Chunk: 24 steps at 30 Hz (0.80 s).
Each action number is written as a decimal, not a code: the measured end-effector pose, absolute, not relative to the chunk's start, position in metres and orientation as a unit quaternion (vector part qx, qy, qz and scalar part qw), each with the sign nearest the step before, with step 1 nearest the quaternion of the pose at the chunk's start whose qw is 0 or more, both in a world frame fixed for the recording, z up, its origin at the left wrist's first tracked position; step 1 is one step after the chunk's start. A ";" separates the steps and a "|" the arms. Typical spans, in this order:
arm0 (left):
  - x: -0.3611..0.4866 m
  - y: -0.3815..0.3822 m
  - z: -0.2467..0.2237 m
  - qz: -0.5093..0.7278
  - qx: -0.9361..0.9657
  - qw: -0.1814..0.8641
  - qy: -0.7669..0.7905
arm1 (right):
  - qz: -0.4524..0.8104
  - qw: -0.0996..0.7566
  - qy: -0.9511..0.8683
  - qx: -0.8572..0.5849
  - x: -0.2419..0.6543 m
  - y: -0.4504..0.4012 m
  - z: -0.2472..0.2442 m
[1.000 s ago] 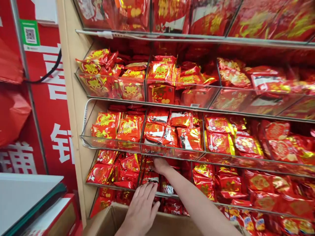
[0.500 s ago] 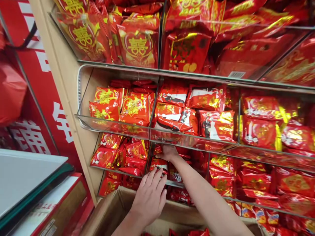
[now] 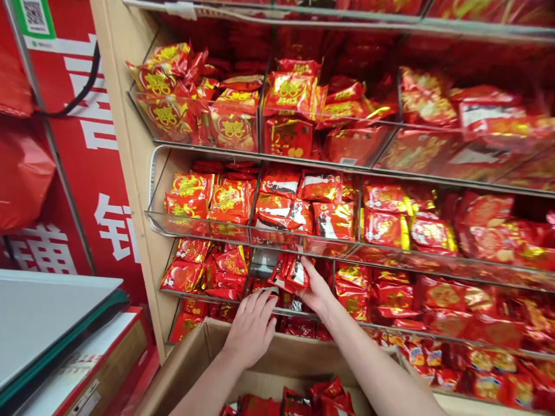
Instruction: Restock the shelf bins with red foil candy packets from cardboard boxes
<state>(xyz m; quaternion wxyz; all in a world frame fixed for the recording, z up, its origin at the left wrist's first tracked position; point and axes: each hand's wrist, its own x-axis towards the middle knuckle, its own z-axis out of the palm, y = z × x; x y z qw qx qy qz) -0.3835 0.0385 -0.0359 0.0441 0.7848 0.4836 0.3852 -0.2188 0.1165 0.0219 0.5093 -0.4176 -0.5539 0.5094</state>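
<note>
My right hand [image 3: 317,289] is closed around a small stack of red packets [image 3: 291,273] at the third shelf's compartment. White and black printing shows on them; I cannot tell how many there are. My left hand [image 3: 251,330] lies palm down at the shelf's front edge, fingers stretched out. Its fingertips meet a red packet [image 3: 262,285] that they partly cover. Beneath both forearms stands a cardboard box [image 3: 303,353] with red packets [image 3: 299,402] at its bottom.
Clear dividers and a clear front lip [image 3: 299,238] edge the shelves, which hold many red and gold packets [image 3: 228,196]. A wooden side panel [image 3: 125,150] rises on the left. Beside it are a white-topped surface [image 3: 52,318] and a red wall with white characters [image 3: 115,225].
My right hand has come forward out of the compartment and now shows red packets in its grip. My left hand stays near the shelf edge. The view has shifted, showing more shelf on the right.
</note>
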 end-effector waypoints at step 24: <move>-0.340 -0.057 -0.023 0.527 0.385 0.650 0.388 | 0.737 0.528 -0.308 -0.288 -0.174 -0.030 -0.033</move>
